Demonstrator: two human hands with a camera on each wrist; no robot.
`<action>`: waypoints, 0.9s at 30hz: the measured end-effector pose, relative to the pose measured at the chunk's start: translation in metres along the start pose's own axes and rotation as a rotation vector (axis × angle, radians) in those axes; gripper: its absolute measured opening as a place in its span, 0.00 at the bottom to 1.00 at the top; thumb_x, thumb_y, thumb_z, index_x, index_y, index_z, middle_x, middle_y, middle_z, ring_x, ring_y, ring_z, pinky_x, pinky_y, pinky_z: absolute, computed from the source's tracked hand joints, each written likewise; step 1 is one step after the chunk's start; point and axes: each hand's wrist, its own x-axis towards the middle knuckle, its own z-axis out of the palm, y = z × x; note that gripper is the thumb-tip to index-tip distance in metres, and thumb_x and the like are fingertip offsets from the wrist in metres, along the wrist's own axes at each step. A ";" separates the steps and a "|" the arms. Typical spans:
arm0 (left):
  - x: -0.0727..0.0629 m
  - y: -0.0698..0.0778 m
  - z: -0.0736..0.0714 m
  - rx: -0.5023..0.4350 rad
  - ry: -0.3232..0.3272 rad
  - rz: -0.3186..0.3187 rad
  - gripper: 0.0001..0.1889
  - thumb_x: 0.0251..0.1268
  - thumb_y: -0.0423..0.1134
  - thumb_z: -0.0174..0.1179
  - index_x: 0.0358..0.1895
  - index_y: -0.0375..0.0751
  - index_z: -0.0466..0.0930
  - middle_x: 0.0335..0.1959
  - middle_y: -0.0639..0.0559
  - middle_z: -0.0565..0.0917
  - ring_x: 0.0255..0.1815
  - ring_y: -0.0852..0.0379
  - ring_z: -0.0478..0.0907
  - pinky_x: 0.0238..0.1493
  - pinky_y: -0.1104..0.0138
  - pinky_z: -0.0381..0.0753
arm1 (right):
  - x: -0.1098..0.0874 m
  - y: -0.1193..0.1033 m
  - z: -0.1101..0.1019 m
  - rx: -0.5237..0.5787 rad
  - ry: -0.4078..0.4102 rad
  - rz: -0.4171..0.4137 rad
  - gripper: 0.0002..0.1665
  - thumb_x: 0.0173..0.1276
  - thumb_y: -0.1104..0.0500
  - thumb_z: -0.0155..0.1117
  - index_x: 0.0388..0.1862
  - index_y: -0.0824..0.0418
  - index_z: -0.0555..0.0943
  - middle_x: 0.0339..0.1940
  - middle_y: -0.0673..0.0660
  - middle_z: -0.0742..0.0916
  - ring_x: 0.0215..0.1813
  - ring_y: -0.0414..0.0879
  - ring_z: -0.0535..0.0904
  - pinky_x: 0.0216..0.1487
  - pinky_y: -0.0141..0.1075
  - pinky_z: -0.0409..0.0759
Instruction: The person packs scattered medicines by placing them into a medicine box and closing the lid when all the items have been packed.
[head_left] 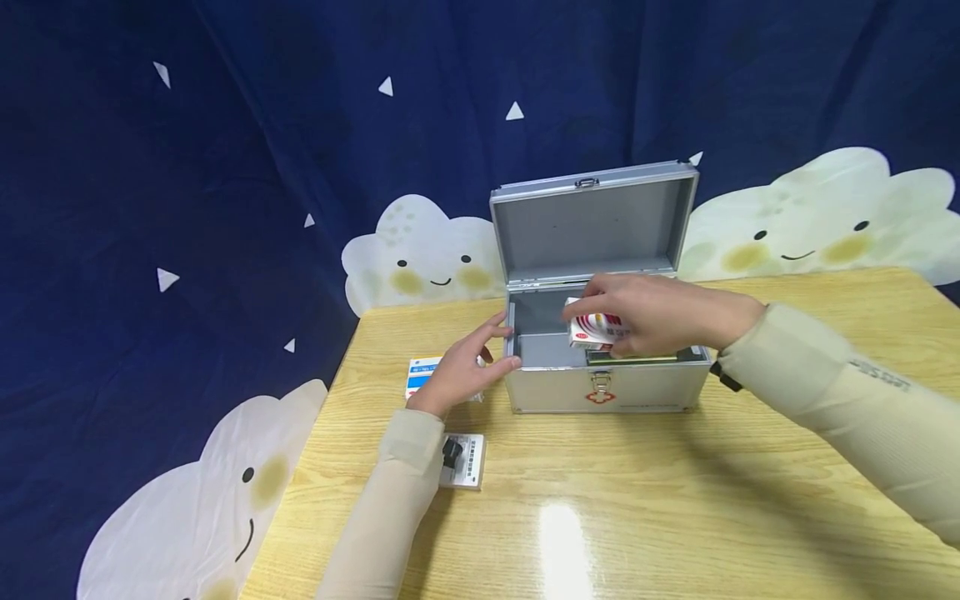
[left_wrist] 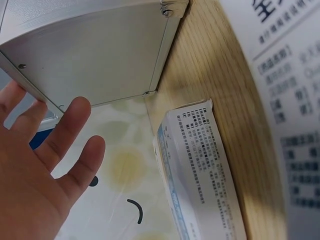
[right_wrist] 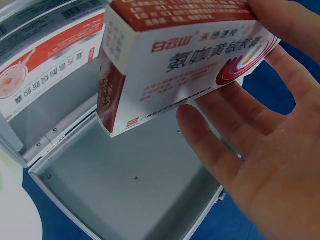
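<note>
My right hand [head_left: 648,312] pinches a white and red medicine box [right_wrist: 175,75] between thumb and fingers, over the inside of an open silver first-aid case [head_left: 551,392]. The case's lid [head_left: 592,229] stands raised at the back. Another medicine box [right_wrist: 50,70], white with an orange-red band, lies inside the case in the right wrist view. At the case's left rim is my left hand [head_left: 459,373], its fingers spread and relaxed. Fingertips touch the rim there, and nothing is held. Part of the case's inside is hidden behind my right hand.
On the wooden table [head_left: 637,517], a blue and white medicine box [head_left: 420,377] lies left of the case, partly behind my left hand. Nearer me is a white and grey box [head_left: 471,462], partly covered by my left sleeve. A dark blue curtain [head_left: 300,125] hangs behind.
</note>
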 end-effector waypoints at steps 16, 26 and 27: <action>-0.001 -0.001 -0.001 -0.018 -0.005 0.017 0.30 0.66 0.61 0.59 0.69 0.59 0.70 0.79 0.74 0.55 0.43 0.59 0.75 0.42 0.63 0.77 | 0.013 0.016 0.013 -0.012 -0.053 0.004 0.39 0.50 0.67 0.77 0.62 0.46 0.80 0.48 0.54 0.82 0.37 0.44 0.74 0.37 0.37 0.75; 0.000 -0.003 -0.001 -0.029 -0.004 0.030 0.29 0.67 0.60 0.59 0.69 0.59 0.70 0.79 0.72 0.55 0.41 0.57 0.77 0.43 0.64 0.78 | 0.021 0.020 0.014 -0.043 -0.092 0.033 0.40 0.50 0.67 0.79 0.63 0.46 0.79 0.51 0.56 0.83 0.38 0.46 0.76 0.40 0.41 0.80; 0.000 -0.004 0.000 -0.031 -0.002 0.032 0.30 0.67 0.60 0.59 0.70 0.58 0.70 0.80 0.71 0.55 0.41 0.57 0.77 0.44 0.64 0.78 | 0.022 0.020 0.014 -0.043 -0.095 0.032 0.40 0.50 0.67 0.78 0.63 0.45 0.79 0.51 0.56 0.83 0.38 0.45 0.76 0.40 0.40 0.80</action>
